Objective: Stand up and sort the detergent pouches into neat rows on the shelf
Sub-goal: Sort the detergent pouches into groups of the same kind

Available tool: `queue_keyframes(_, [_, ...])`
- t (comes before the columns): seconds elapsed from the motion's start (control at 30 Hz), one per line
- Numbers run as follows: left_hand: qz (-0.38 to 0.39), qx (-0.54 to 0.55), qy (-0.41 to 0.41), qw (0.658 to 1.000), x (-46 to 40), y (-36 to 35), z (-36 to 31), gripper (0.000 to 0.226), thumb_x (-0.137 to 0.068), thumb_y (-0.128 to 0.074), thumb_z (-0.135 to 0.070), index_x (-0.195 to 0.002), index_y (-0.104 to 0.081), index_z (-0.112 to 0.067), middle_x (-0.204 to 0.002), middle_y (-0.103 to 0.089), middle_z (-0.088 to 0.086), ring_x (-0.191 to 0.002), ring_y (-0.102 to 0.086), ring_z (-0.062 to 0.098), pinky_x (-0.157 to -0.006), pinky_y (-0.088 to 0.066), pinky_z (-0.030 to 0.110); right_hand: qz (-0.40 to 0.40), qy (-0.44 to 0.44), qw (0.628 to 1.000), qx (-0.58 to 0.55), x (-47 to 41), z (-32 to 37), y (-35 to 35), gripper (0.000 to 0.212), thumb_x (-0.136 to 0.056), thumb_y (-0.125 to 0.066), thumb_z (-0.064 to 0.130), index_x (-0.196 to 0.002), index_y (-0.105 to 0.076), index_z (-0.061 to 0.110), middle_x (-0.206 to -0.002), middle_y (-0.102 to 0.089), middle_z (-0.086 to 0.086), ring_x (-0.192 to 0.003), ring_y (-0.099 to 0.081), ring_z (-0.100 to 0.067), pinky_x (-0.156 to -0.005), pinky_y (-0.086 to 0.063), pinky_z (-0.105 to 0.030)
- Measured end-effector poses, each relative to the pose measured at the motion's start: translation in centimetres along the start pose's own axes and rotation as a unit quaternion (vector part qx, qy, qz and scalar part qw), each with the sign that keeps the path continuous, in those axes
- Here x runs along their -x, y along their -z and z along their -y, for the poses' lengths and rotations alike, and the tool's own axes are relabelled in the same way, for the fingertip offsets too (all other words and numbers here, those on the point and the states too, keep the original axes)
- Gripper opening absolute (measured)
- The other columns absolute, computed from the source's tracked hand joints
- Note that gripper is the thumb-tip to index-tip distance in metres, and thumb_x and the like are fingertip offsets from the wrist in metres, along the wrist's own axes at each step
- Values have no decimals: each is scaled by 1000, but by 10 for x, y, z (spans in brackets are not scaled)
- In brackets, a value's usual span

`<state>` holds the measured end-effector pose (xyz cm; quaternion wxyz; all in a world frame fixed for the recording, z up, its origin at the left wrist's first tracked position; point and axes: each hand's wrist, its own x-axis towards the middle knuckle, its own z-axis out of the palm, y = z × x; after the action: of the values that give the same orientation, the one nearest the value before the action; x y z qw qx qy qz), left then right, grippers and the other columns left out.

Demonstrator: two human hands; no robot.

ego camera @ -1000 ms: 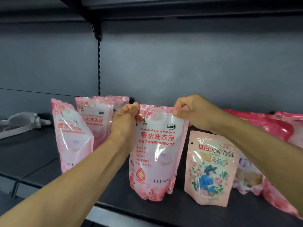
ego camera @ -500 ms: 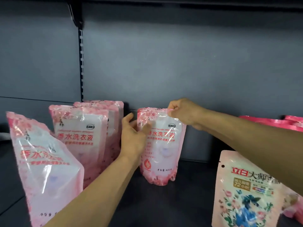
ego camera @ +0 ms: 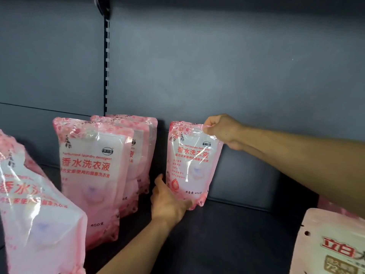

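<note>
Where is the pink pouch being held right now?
In the head view, the pink plastic detergent pouch stands mid-shelf near the grey back panel, right of the pouch row, right hand pinching its top, left hand at its base.

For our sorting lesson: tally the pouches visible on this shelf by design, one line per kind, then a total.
Pink perfumed laundry detergent pouches: 5 (held pouch, row of three led by front pouch, tilted pouch at left)
Peach pouch with a different red logo: 1
Total: 6

Pink detergent pouches (ego camera: 92, 175) stand on the dark shelf (ego camera: 237, 234).
</note>
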<state>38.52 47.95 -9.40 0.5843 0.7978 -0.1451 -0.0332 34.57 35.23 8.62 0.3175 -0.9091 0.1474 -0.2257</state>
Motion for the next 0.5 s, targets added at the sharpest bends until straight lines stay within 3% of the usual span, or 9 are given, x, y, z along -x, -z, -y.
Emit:
queue_keyframes(0.1, [1, -14, 3, 1000, -7, -3, 4, 127, -46, -89, -26, -144, -9, -25, -134, -43, 7, -123, -44, 27, -104, -41, 43, 1, 8, 1000, -7, -8, -1, -4, 32, -91, -55, 8, -62, -50, 20, -63, -41, 1, -58, -34, -10, -53, -28, -24])
queue_keyframes(0.23, [-16, -31, -4, 999, -13, -3, 3, 109, -47, -83, -26, -133, -16, -29, -122, -45, 4, -110, -50, 24, -95, -49, 43, 6, 20, 999, -29, -13, -2, -8, 31, -91, -55, 7, -63, -50, 20, -64, -43, 2, -60, -36, -10, -55, -30, -23])
queue_keyframes(0.4, [-30, -63, -9, 998, -17, 2, 3, 92, -53, -80, -26, -124, -21, -25, -118, -44, 2, -109, -51, 25, -94, -48, 44, -1, 25, 999, -32, -16, -1, -11, 28, -90, -57, 9, -65, -53, 21, -66, -47, 3, -75, -42, -15, -56, -33, -21])
queue_keyframes(0.5, [-28, -60, -10, 998, -18, 2, 5, 87, -55, -81, -27, -122, -25, -25, -117, -44, 1, -108, -51, 24, -94, -49, 43, 9, 19, 1000, 1, -15, 5, -8, 9, -90, -58, 9, -82, -63, 11, -70, -50, 1, -73, -45, -14, -52, -33, -19])
